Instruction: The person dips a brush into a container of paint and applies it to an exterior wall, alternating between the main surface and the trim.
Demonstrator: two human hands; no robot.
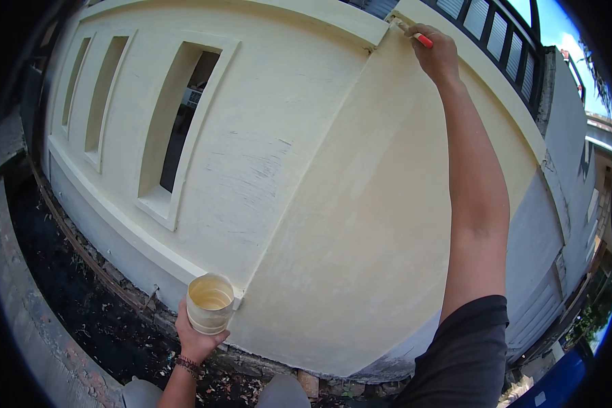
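Cream-painted masonry fills nearly the whole frame: one big wall [360, 204], bent by the lens, with a vertical edge running from lower middle to upper right of centre. Black metal railing [517, 51] fences off the upper right, and a dark, littered ditch [54, 238] curves down the left side. Along the top runs a projecting coping ledge [347, 22], stopping short just left of a sloping cream band [500, 102]. Narrow window slots [107, 95] line the upper left, well clear of both hands.

Down at lower centre-left, a round tub [211, 321], mouth up and cream-yellow inside, sits in the left hand [196, 338], fingers curled round its base. Far across the frame, at top right of centre, it's the right hand [435, 54], arm at full stretch, fingers closed on a red-handled paintbrush [423, 41]. Its long axis slants to the upper left, the working end right at the gap between ledge and band; whether the bristles touch, I can't tell. That ledge end crowds them from the left, and the forearm hides part of the wall below.
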